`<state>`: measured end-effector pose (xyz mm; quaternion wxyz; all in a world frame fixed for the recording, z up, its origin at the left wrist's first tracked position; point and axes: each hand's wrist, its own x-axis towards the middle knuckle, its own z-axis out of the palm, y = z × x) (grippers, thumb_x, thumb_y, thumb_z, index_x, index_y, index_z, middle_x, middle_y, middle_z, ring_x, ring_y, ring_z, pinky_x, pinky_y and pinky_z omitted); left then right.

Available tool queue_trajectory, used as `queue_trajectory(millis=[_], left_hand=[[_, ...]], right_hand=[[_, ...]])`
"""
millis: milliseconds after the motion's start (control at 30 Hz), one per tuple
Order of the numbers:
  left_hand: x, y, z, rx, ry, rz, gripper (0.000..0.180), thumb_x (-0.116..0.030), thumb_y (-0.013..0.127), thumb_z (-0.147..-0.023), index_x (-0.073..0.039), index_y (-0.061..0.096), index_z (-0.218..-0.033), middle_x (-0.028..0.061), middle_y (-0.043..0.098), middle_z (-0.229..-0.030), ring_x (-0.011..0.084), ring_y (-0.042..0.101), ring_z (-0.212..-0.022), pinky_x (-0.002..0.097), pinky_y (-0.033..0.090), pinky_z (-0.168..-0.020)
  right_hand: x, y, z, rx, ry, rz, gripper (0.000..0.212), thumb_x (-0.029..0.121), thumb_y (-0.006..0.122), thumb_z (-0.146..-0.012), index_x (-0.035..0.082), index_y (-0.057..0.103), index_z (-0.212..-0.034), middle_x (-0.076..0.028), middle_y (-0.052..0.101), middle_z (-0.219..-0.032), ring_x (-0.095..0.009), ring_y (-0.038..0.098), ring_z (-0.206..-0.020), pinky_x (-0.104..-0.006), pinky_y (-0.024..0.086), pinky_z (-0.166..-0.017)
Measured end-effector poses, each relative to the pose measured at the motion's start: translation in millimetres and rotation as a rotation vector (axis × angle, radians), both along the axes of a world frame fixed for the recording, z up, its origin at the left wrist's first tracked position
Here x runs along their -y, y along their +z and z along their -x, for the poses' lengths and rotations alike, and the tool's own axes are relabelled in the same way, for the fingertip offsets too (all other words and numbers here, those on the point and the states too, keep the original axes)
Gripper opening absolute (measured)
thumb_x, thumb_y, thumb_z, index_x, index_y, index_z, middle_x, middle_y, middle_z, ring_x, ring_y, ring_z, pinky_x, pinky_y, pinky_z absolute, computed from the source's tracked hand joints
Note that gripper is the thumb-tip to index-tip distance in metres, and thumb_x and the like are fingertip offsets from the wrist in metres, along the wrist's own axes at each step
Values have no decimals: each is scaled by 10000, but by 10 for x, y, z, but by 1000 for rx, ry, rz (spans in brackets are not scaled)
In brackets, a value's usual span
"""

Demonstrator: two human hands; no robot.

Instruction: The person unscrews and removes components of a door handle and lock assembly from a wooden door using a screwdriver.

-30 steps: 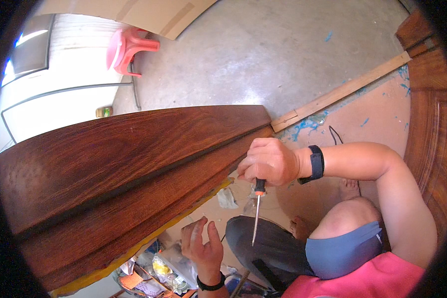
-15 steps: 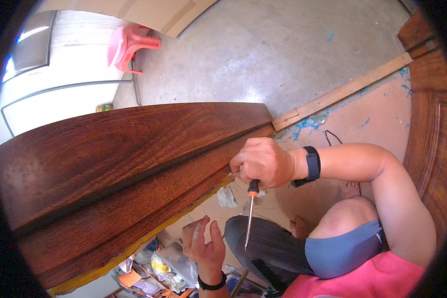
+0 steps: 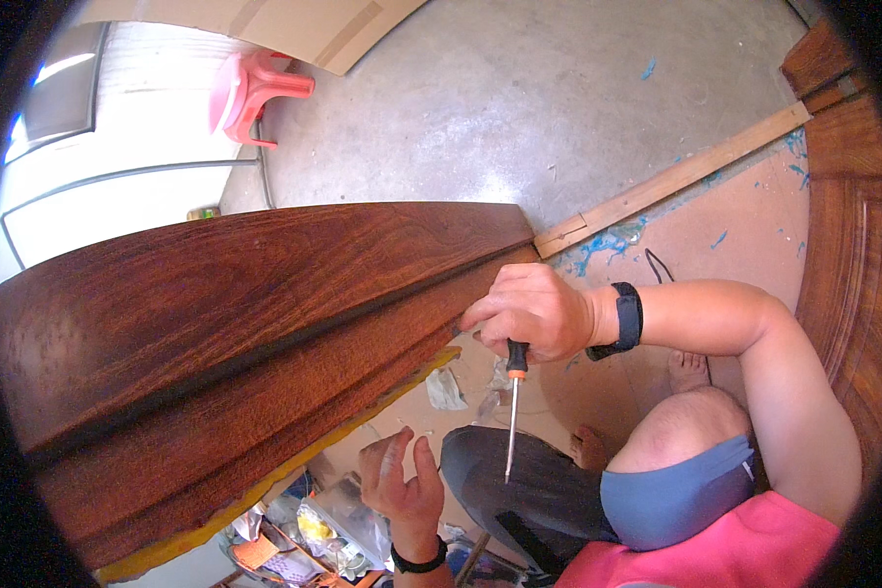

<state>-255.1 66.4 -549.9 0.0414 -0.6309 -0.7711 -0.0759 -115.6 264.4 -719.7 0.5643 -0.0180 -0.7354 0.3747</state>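
Observation:
In my right hand is a screwdriver with a black and orange handle, its thin metal shaft hanging downward, tip free in the air. The fingertips of that hand reach the right end of a large dark brown wooden panel, at its lower edge. A ragged yellow strip runs along the panel's lower side. Below it my left hand is raised and holds nothing, the thumb apart from partly bent fingers. Each wrist wears a black band.
A wooden strip lies across the floor, with blue scraps beside it. Another carved wooden piece stands at the right. A pink stool and cardboard are at the far left. Assorted clutter sits below the panel.
My right hand has moved slightly right, carrying the screwdriver, and its fingers reach out farther toward the panel's edge. The left hand stays in nearly the same place.

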Motion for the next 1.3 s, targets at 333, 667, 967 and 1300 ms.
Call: queue_trajectory(millis=[333,667,967,1300], left_hand=[[-8,15,15,32,5,-30,156,-35,730,-812,-1,678,-956,129,691,-885,308,643,-784,389,503,-686],[-60,-8,6,21,-15,-4,158,-39,723,-819,3,667,-960,131,690,-897,308,643,-807,385,504,-688],[-50,-2,63,4,11,-18,141,-31,701,-833,4,667,-965,137,686,-887,315,644,-801,394,515,-709],[-105,4,59,-25,76,-31,85,-8,672,-845,11,687,-927,150,712,-912,319,671,-845,403,534,-774]], right_hand=[[-28,64,98,-17,-56,-98,240,189,614,-767,79,587,-978,-53,653,-892,-209,610,-685,-351,463,-621],[-41,-107,11,18,-20,-115,148,170,613,-767,92,512,-843,-57,617,-860,-225,612,-696,-351,468,-617],[55,-494,-307,191,-80,-81,140,164,659,-765,92,598,-869,-53,649,-886,-230,621,-720,-352,473,-616],[182,-733,-474,333,-67,-5,187,202,704,-746,87,644,-880,-52,537,-740,-247,552,-637,-377,421,-568]])
